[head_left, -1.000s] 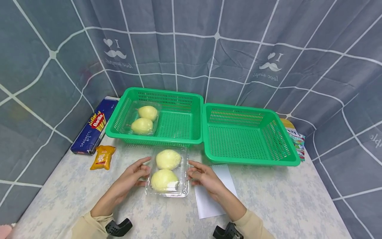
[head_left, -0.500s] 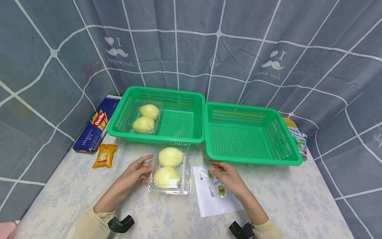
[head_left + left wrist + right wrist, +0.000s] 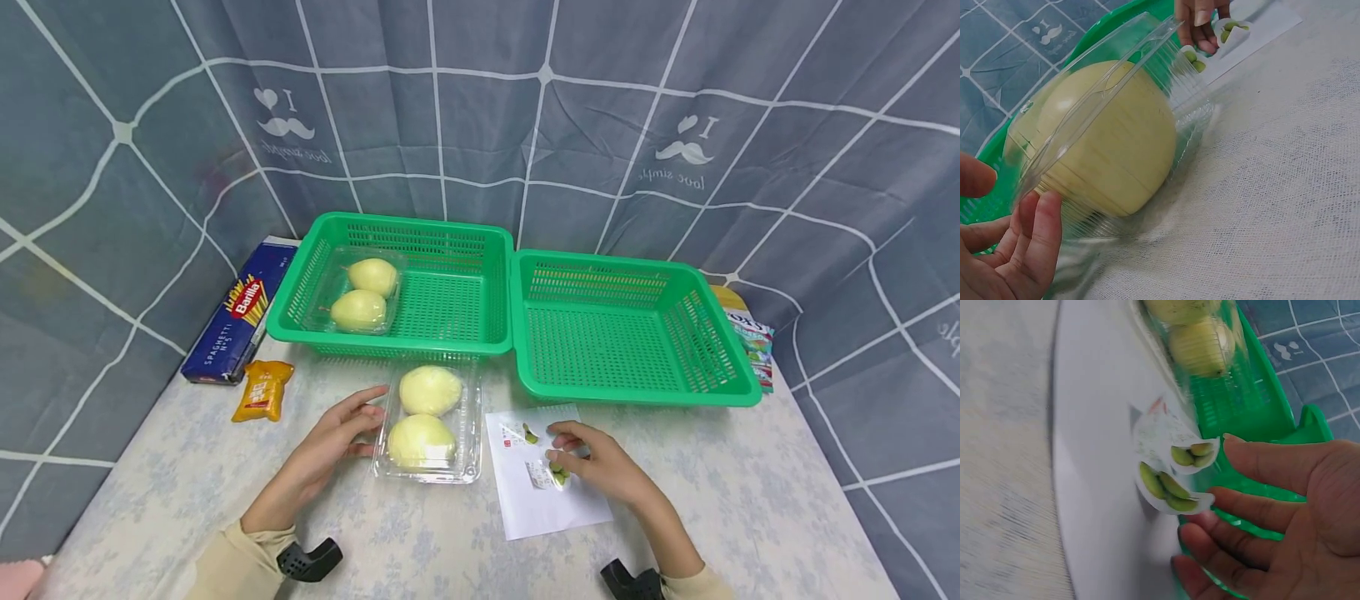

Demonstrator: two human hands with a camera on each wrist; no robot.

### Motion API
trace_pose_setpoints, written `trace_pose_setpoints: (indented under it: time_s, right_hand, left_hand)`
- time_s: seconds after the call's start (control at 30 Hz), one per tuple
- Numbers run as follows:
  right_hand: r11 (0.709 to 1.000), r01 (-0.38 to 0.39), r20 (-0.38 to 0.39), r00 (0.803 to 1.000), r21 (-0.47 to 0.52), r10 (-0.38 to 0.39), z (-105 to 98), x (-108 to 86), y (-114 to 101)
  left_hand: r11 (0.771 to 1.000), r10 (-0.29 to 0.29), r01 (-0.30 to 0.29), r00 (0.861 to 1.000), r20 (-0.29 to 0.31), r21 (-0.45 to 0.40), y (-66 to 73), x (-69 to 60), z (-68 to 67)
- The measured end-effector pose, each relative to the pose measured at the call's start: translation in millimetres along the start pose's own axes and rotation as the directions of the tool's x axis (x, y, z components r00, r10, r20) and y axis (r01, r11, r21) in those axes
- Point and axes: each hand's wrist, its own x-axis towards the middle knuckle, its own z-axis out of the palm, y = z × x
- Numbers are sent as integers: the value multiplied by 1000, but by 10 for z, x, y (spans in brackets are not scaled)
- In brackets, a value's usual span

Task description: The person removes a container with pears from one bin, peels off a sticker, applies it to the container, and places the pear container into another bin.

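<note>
A clear plastic clamshell box [image 3: 468, 433] with two pale yellow fruits [image 3: 422, 442] stands in front of the left basket. At its left side my left hand [image 3: 337, 433] rests with fingertips on the box edge, the thumb [image 3: 975, 178] held apart. My right hand [image 3: 600, 462] hovers over a white sheet [image 3: 517, 508] carrying two stickers with pictures of green fruit, an upper sticker [image 3: 529, 433] and a lower sticker [image 3: 558, 475]. Both stickers curl up at their right ends in the right wrist view. Thumb and index finger are apart there, their tips close to the curled ends.
A left green basket [image 3: 457, 346] holds another clamshell box [image 3: 330, 283] with two fruits. Beside it is a right green basket [image 3: 637, 396]. A blue spaghetti box [image 3: 240, 317] and an orange snack packet [image 3: 264, 390] lie at left; coloured packets [image 3: 753, 342] lie behind the right basket.
My right hand has left the clamshell box's right side and moved right over the white sheet, uncovering the stickers, whose right ends now look lifted. My left hand stays at the box.
</note>
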Motion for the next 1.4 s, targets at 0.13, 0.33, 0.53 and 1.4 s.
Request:
trace_pose_setpoints:
  time_s: [0.13, 0.33, 0.53, 1.4]
  right_hand:
    - [998, 35, 29, 999, 48, -36, 33, -54, 97]
    - [996, 21, 37, 999, 91, -24, 80, -102, 186]
    - [995, 8, 18, 1000, 102, -10, 135, -93, 215]
    - [978, -24, 59, 998, 208, 12, 106, -123, 261]
  left_hand:
    - [1000, 2, -2, 1000, 3, -8, -5, 4, 6]
    - [1000, 7, -7, 1000, 11, -8, -8, 12, 4]
    - [1000, 15, -15, 1000, 20, -4, -11, -5, 1]
    - [1000, 20, -20, 1000, 20, -13, -16, 20, -2]
